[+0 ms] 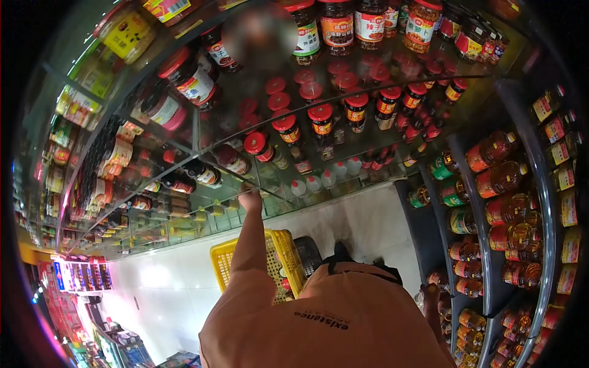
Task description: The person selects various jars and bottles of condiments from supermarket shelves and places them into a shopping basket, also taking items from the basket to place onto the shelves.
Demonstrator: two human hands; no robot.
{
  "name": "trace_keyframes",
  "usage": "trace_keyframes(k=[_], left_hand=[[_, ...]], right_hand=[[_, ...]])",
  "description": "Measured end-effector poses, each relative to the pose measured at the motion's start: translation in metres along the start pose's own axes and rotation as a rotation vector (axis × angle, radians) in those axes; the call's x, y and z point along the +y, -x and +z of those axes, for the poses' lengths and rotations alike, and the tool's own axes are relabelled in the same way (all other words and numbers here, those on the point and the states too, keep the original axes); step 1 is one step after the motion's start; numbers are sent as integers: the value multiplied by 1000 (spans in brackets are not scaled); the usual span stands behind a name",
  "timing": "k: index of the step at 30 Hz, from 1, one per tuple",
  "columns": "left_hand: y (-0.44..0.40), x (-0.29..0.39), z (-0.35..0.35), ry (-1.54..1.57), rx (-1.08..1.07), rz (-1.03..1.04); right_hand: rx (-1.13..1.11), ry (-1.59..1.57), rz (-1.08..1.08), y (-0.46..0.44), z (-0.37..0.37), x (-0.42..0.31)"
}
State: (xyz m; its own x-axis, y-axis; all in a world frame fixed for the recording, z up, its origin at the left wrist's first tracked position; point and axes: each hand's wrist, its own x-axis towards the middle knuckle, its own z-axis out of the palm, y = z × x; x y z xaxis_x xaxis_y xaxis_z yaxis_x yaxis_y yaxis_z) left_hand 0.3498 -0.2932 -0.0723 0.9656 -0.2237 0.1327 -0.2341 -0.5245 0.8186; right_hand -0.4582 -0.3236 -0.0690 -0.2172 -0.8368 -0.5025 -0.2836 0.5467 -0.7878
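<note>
My left hand (250, 200) is stretched out to the front edge of a glass shelf (276, 202), beside a shelf upright. Its fingers are small and dim there, so I cannot make out what they touch or hold. Just above it lie dark bottles with pale labels (205, 174), and red-capped jars (257, 146) stand close by. Below my left arm is a yellow plastic basket (224, 250) with a few red-lidded items partly showing inside. My right hand (431, 293) hangs low at my side near the oil bottles (469, 288); its fingers are unclear.
Glass shelves curve overhead with larger labelled jars (337, 27). White-bodied bottles with red caps (313, 184) stand on the low shelf. At right, racks with metal rails (486, 245) hold cooking oil. A dark basket (307, 253) stands on the pale tiled floor (165, 288).
</note>
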Motion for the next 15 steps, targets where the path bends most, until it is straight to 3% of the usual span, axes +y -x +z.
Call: trace_keyframes(k=[2,4,6,7,9,12,13,15], left_hand=[[-11,-10,9,-21,-18,220],[-22,-24,16,-173,-62,124],[-36,-54,30,-299,-23,403],[-39,-55,35,-300,-28,402],[-43,-58,46,217,-26,353],[-49,-53,50,270,-95,331],[-60,-77,60,275,-102,328],[-78,-119,73,715,-151,-16]], right_hand=[[-10,-4,-66,-10,-8,21],[-25,-6,-132,-12,-11,29],[43,-120,-91,-13,-9,34],[46,-119,-87,-16,-9,36],[33,-83,-123,-23,-16,40],[58,-82,-169,-41,-15,30],[114,48,-89,-34,-8,-7],[209,-139,-222,-17,25,-74]])
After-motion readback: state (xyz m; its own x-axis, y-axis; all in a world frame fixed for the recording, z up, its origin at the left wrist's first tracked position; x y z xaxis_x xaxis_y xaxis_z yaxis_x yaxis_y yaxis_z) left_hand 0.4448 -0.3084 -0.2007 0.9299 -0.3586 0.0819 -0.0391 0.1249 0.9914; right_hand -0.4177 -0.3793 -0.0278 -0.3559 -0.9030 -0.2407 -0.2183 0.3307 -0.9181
